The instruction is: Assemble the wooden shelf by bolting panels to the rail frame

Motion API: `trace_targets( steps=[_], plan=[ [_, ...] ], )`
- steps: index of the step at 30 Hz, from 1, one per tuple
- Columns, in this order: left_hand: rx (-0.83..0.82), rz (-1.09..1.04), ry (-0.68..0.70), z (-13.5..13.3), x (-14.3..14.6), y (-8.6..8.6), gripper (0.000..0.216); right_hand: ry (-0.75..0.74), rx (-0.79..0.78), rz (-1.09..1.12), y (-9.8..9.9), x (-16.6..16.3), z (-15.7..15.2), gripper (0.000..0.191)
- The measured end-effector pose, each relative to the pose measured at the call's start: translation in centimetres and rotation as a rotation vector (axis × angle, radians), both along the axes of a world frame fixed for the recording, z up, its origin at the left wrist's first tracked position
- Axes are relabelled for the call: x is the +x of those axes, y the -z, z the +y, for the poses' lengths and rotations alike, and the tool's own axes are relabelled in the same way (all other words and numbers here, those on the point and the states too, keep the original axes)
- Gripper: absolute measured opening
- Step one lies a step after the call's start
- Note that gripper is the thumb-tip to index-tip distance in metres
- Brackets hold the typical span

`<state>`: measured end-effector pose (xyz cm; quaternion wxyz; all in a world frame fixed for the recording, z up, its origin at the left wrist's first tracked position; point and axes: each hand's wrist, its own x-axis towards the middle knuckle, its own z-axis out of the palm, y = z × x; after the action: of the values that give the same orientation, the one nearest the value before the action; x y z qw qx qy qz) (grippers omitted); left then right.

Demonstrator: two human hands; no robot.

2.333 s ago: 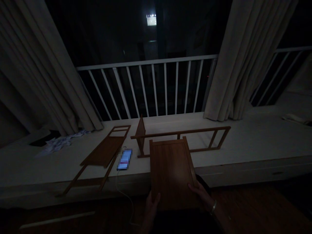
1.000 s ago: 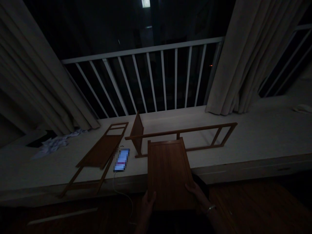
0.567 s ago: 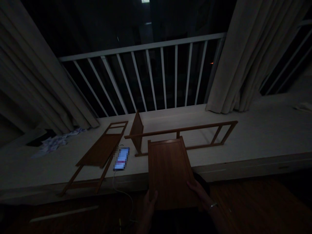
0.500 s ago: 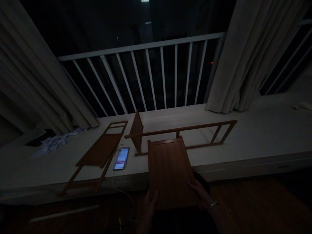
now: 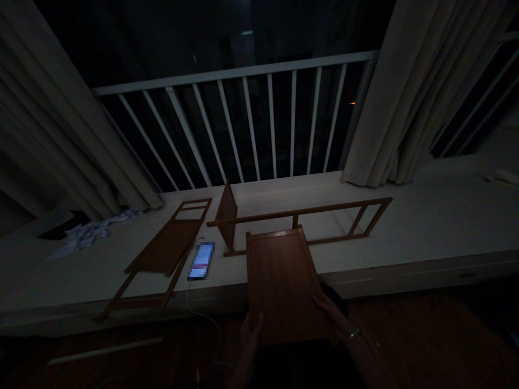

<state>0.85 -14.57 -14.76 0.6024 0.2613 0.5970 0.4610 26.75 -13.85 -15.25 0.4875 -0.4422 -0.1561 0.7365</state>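
1. On my feed, the wooden panel [image 5: 281, 286] is inside the grip, between the left hand [image 5: 249, 335] and the right hand [image 5: 331, 314].
2. I see both hands grasping it, each by the edge on its own side.
3. Beyond the grip, a wooden frame [image 5: 267, 216] rests on the ledge [image 5: 430, 221]; I cannot tell if the panel touches it.
4. Left of the grip are a lit phone [image 5: 201, 260] and, farther, a second frame [image 5: 165, 246].
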Motion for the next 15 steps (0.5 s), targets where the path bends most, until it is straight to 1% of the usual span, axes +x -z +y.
trace_targets(
  steps=[6,12,15],
  plan=[
    [0.014,-0.007,0.035,-0.13,-0.21,-0.09,0.069,0.002,0.015,-0.052,-0.15,-0.26,-0.03,0.068],
    [0.028,-0.028,0.041,0.00,-0.28,0.45,0.068,-0.009,0.023,-0.053,-0.53,-0.24,-0.14,0.068],
    [0.010,-0.022,0.030,0.01,-0.34,0.63,0.069,-0.018,0.034,-0.061,-0.77,-0.21,-0.26,0.067]
  ],
)
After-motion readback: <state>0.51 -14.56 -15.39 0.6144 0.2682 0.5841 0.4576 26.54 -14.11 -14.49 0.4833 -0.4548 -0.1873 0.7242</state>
